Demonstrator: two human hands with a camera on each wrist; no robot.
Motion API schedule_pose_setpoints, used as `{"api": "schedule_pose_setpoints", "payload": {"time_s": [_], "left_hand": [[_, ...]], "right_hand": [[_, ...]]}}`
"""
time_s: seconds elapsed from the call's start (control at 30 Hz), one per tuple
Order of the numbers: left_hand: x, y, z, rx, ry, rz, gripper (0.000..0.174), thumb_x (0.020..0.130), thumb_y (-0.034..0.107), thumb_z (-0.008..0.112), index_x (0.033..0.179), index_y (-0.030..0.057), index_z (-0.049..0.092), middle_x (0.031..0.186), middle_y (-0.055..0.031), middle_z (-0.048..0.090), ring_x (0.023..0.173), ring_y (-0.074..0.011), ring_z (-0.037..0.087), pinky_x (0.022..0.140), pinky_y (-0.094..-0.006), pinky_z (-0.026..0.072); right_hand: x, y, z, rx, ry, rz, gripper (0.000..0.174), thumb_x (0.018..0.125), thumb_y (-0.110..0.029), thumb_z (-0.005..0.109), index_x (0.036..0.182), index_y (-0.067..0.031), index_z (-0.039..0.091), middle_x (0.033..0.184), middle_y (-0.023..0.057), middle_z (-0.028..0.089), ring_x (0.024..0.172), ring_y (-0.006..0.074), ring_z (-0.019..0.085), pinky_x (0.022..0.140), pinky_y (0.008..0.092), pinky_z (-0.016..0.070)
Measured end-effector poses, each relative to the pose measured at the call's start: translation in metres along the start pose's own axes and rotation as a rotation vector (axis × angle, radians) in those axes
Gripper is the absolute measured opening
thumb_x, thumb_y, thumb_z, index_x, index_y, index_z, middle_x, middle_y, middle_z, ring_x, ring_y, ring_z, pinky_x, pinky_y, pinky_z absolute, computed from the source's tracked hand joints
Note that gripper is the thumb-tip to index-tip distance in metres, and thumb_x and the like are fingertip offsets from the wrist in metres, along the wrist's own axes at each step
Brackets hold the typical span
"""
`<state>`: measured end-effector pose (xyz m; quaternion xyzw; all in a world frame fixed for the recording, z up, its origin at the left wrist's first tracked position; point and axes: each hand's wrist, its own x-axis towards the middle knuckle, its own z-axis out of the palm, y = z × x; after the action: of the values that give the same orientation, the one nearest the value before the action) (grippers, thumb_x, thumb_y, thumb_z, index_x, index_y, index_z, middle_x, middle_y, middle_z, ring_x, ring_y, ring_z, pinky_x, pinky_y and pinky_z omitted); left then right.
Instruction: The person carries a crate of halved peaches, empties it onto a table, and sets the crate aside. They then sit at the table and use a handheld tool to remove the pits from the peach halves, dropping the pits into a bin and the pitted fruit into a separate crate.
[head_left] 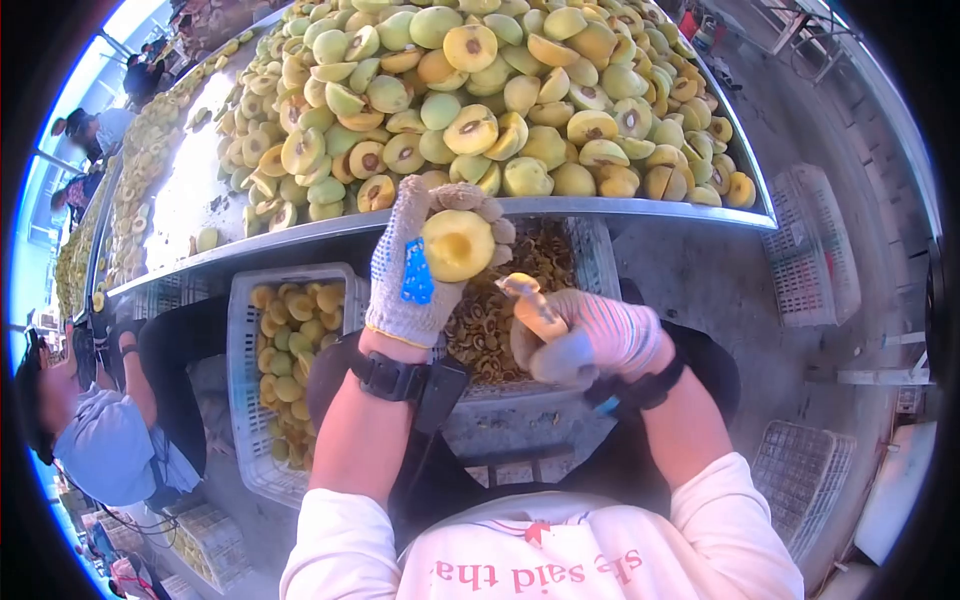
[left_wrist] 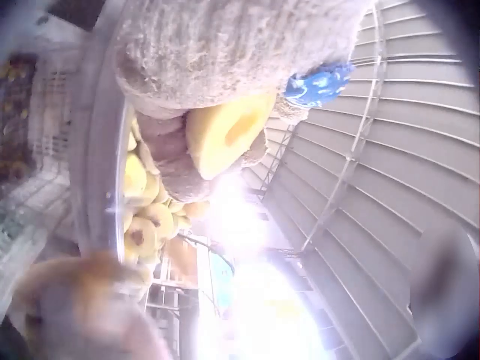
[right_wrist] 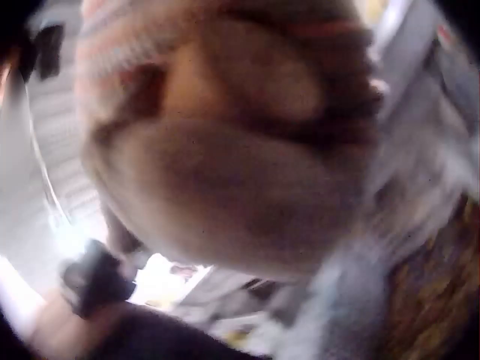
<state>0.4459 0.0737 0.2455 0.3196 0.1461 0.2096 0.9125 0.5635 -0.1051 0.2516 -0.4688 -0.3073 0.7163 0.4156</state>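
Note:
My left hand [head_left: 397, 285], in a knitted glove with a blue patch, holds a yellow peach half [head_left: 457, 246] with its hollow facing me. In the left wrist view, gloved fingers wrap round this peach half [left_wrist: 229, 133]. Lower and to the right, my right hand [head_left: 605, 338], in a striped glove, grips a short pitting tool [head_left: 541, 318] by its light-coloured handle. Something yellow sits at the tool's tip, which points up toward the left hand, apart from the fruit. The right wrist view is blurred, with the right-hand glove [right_wrist: 225, 187] filling most of it.
A metal-edged table [head_left: 480, 209] ahead bears a heap of peach halves [head_left: 540, 90]. Below it, a crate [head_left: 597, 262] holds brown pits and scraps; a white basket [head_left: 240, 350] at left holds pitted halves. Another person [head_left: 120, 440] sits at far left. Empty crates [head_left: 805, 480] stand right.

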Motion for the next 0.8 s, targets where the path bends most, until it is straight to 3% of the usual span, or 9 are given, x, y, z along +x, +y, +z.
{"api": "schedule_pose_setpoints", "payload": {"time_s": [0.13, 0.2, 0.3, 0.4, 0.53, 0.6, 0.67, 0.7, 0.8], "left_hand": [[-0.037, 0.043, -0.005, 0.297, 0.14, 0.143, 0.051, 0.102, 0.045, 0.043, 0.102, -0.0015, 0.063, 0.094, -0.016, 0.068, 0.083, -0.0288, 0.068, 0.072, -0.0385, 0.0583], [-0.064, 0.078, -0.038, 0.574, 0.333, 0.2, 0.048, 0.099, 0.044, 0.048, 0.1, -0.0006, 0.066, 0.093, -0.0173, 0.069, 0.086, -0.0303, 0.068, 0.077, -0.04, 0.0556], [-0.076, 0.124, -0.084, 2.009, 0.698, 0.296, 0.043, 0.094, 0.042, 0.053, 0.103, 0.002, 0.067, 0.097, -0.0185, 0.069, 0.093, -0.0343, 0.066, 0.083, -0.0408, 0.0518], [-0.038, 0.123, -0.069, 1.756, 0.681, 0.225, 0.041, 0.09, 0.042, 0.056, 0.108, 0.0067, 0.068, 0.107, -0.0184, 0.068, 0.102, -0.0371, 0.063, 0.089, -0.0429, 0.0482], [0.053, 0.089, -0.064, 2.271, 0.55, -0.082, 0.056, 0.087, 0.051, 0.057, 0.125, 0.0102, 0.06, 0.114, -0.0194, 0.067, 0.107, -0.0374, 0.063, 0.092, -0.0455, 0.0492], [0.084, 0.075, -0.07, 2.369, 0.505, -0.165, 0.056, 0.085, 0.049, 0.061, 0.122, 0.0077, 0.06, 0.11, -0.0232, 0.067, 0.103, -0.0372, 0.064, 0.089, -0.0453, 0.0502], [0.098, 0.071, -0.08, 2.107, 0.378, -0.134, 0.054, 0.082, 0.046, 0.065, 0.12, 0.0076, 0.061, 0.106, -0.024, 0.067, 0.098, -0.0383, 0.065, 0.086, -0.0449, 0.0503], [0.103, 0.07, -0.088, 2.12, 0.335, -0.104, 0.047, 0.08, 0.034, 0.07, 0.116, 0.0045, 0.061, 0.101, -0.0199, 0.069, 0.093, -0.033, 0.067, 0.081, -0.0413, 0.0511], [0.094, 0.072, -0.096, 1.46, 0.407, 0.11, 0.041, 0.079, 0.021, 0.072, 0.114, 0.001, 0.061, 0.098, -0.0135, 0.069, 0.09, -0.0247, 0.066, 0.077, -0.0364, 0.0516]], "right_hand": [[0.009, 0.021, -0.005, -1.371, 0.484, 0.309, 0.023, 0.082, -0.021, 0.067, 0.094, -0.001, 0.065, 0.08, 0.017, 0.07, 0.077, 0.0307, 0.07, 0.071, 0.0413, 0.0536], [0.001, 0.004, 0.009, -1.335, 0.462, 0.286, 0.023, 0.083, -0.02, 0.066, 0.096, -0.002, 0.065, 0.082, 0.019, 0.07, 0.082, 0.0345, 0.069, 0.073, 0.0435, 0.0537], [-0.001, -0.01, 0.016, -1.334, 0.451, 0.255, 0.024, 0.084, -0.021, 0.065, 0.099, -0.0025, 0.064, 0.082, 0.0203, 0.069, 0.084, 0.0364, 0.068, 0.074, 0.0445, 0.0538], [-0.005, -0.019, 0.02, -1.328, 0.438, 0.2, 0.028, 0.085, -0.025, 0.065, 0.101, -0.0021, 0.063, 0.081, 0.0216, 0.069, 0.083, 0.0375, 0.068, 0.073, 0.0453, 0.0537], [-0.008, -0.02, 0.014, -1.25, 0.493, 0.146, 0.027, 0.085, -0.026, 0.067, 0.098, -0.0027, 0.062, 0.081, 0.0223, 0.068, 0.081, 0.0388, 0.067, 0.072, 0.0469, 0.0527], [-0.01, -0.015, 0.007, -1.233, 0.541, 0.108, 0.028, 0.085, -0.027, 0.067, 0.098, -0.0027, 0.062, 0.081, 0.0223, 0.068, 0.081, 0.0393, 0.067, 0.071, 0.0474, 0.0524], [-0.013, -0.012, 0.002, -1.193, 0.576, 0.081, 0.029, 0.085, -0.028, 0.067, 0.097, -0.0031, 0.059, 0.08, 0.0217, 0.068, 0.08, 0.0404, 0.066, 0.07, 0.048, 0.052], [-0.012, -0.012, 0.001, -1.172, 0.596, 0.068, 0.029, 0.085, -0.028, 0.067, 0.097, -0.0033, 0.059, 0.08, 0.0216, 0.068, 0.08, 0.0406, 0.066, 0.07, 0.0482, 0.0519], [-0.007, -0.014, 0.002, -1.045, 0.677, 0.01, 0.034, 0.085, -0.033, 0.068, 0.098, -0.0036, 0.056, 0.079, 0.0219, 0.067, 0.081, 0.0412, 0.066, 0.071, 0.0486, 0.0511]]}}
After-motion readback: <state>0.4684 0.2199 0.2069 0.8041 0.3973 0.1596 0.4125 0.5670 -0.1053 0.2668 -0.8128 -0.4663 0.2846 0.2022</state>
